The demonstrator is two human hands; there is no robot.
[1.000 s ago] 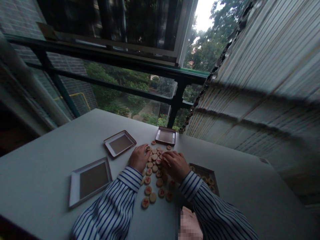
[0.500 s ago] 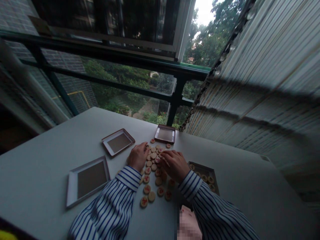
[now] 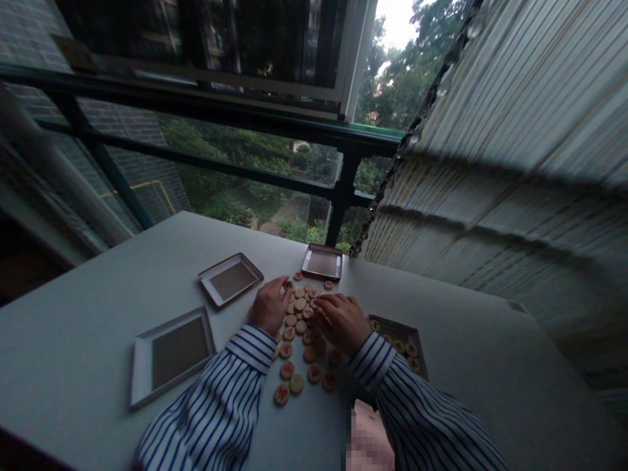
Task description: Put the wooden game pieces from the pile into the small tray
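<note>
Round wooden Chinese chess pieces lie in a loose pile on the white table (image 3: 88,327), some face up with red characters, others blank side up. My left hand (image 3: 269,306) is at the pile's left edge, thumb and fingers closed on a Chinese chess piece (image 3: 288,286) with a dark character. Over the right side of the pile, my right hand (image 3: 342,322) has its fingers bent together, with the tips down among the pieces. What those fingers hold, if anything, is hidden. Closer to me lie red-marked pieces (image 3: 282,393) and a blank one (image 3: 296,383).
To the right, a shallow box part (image 3: 419,340) holds several dark-marked pieces. Shallow trays stand at left (image 3: 142,373), at back left (image 3: 216,297) and at the back (image 3: 322,277). A pink object (image 3: 373,432), partly pixelated, is by my right forearm. Railing and window lie beyond.
The whole view has shifted slightly. Both hands stay in nearly the same place over the pile, and the left still has the dark-marked piece.
</note>
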